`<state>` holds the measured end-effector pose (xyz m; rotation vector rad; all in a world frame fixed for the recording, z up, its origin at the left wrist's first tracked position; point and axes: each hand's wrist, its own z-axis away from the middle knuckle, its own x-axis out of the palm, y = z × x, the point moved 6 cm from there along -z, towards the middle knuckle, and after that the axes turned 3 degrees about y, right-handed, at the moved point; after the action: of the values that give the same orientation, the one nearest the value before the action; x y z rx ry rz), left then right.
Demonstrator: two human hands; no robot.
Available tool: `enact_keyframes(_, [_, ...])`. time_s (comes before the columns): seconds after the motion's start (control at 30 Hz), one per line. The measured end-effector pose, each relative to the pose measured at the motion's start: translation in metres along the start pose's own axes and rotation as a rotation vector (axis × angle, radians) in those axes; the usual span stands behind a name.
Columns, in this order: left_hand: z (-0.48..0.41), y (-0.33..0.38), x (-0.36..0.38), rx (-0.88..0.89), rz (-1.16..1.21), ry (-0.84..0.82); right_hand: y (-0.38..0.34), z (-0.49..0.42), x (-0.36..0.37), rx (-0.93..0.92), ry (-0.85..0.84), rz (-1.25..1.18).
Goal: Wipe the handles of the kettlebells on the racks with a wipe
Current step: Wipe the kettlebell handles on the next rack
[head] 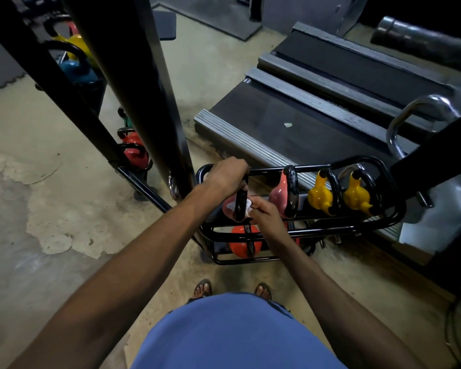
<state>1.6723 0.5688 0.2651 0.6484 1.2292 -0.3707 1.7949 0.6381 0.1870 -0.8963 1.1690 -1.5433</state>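
A low black wire rack (391, 217) holds kettlebells in a row. My left hand (228, 175) grips the top of the black handle (240, 206) of the leftmost pink kettlebell (228, 207). My right hand (266, 215) pinches a white wipe (248, 205) against the lower part of that handle. To the right stand a second pink kettlebell (278, 194) and two yellow kettlebells (320, 195) (357, 194), all with black handles. An orange kettlebell (244, 242) sits on the shelf below.
A black slanted frame post (144, 97) rises left of the rack, with red (135, 150), blue (76, 69) and yellow (76, 42) kettlebells on another rack behind it. A treadmill deck (317, 107) lies behind the rack. My sandalled feet (232, 288) stand on concrete floor.
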Motion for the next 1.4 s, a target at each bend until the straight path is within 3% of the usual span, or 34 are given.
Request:
enact_keyframes(0.3, [0.001, -0.007, 0.003, 0.007, 0.024, -0.006, 0.000, -0.038, 0.002, 0.356, 0.207, -0.323])
enact_keyframes(0.47, [-0.001, -0.008, 0.007, -0.022, 0.063, -0.028, -0.011, -0.045, 0.002, 0.449, 0.168, -0.391])
enact_keyframes(0.6, [0.001, -0.006, 0.011, 0.017, 0.059, -0.091, -0.012, -0.058, 0.003, 0.584, 0.243, -0.459])
enact_keyframes(0.77, [0.007, -0.006, 0.017, 0.053, 0.045, -0.085, -0.010, -0.061, 0.002, 0.643, 0.260, -0.415])
enact_keyframes(1.07, [0.015, 0.000, 0.013, 0.028, 0.013, -0.076, -0.017, -0.070, 0.002, 0.646, 0.145, -0.332])
enact_keyframes(1.3, [0.024, -0.008, 0.019, -0.007, 0.091, -0.048, -0.013, -0.062, 0.009, 0.663, 0.118, -0.477])
enact_keyframes(1.4, [0.030, -0.001, 0.022, -0.006, 0.031, 0.005, -0.018, -0.072, 0.016, 0.708, 0.209, -0.541])
